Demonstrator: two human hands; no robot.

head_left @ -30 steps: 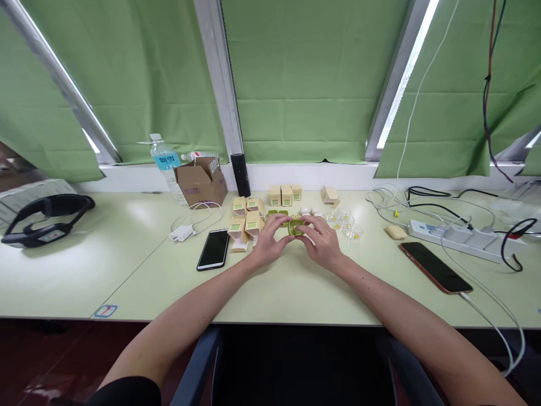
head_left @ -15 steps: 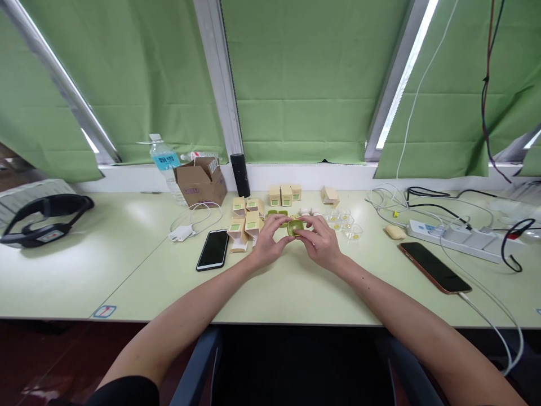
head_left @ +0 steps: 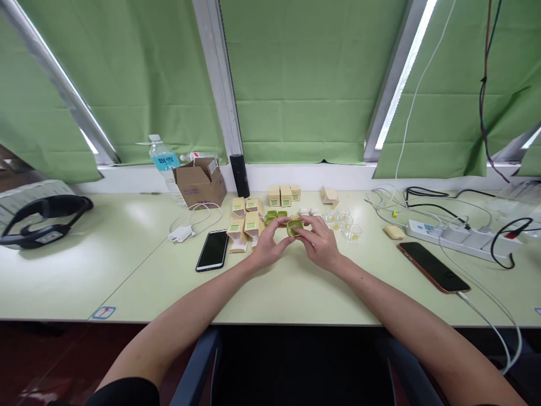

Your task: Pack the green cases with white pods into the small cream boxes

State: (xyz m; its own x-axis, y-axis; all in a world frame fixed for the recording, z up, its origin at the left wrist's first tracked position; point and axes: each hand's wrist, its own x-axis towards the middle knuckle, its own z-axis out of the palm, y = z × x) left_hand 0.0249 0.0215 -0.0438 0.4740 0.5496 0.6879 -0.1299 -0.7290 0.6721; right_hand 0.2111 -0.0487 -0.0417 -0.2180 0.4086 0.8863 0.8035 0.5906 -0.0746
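Note:
Between my two hands is a small green square tray (head_left: pixel 295 227), tilted so its hollow faces me. My left hand (head_left: pixel 271 243) pinches its left side with thumb and fingers. On the opposite side, my right hand (head_left: pixel 320 241) grips the rim, with a finger or thumb reaching into the hollow. Just behind my left hand lie more green trays (head_left: pixel 271 216). Small cream cartons (head_left: pixel 237 228) with green labels stand to the left. Several clear plastic cups (head_left: pixel 350 232) sit to the right, and little white pieces (head_left: pixel 307 212) show behind my right hand, partly covered.
A black phone (head_left: pixel 212 250) lies left, near a charger (head_left: pixel 181 233) and brown cardboard box (head_left: pixel 200 183). More cartons (head_left: pixel 285 195) stand at the back. At right are a charging phone (head_left: pixel 435 267), a power strip (head_left: pixel 460 239) and tangled cables. A headset (head_left: pixel 46 220) rests far left.
Both hands keep hold of the green tray, which has tipped slightly. The view has shifted a little, and more of the green trays behind my left hand shows.

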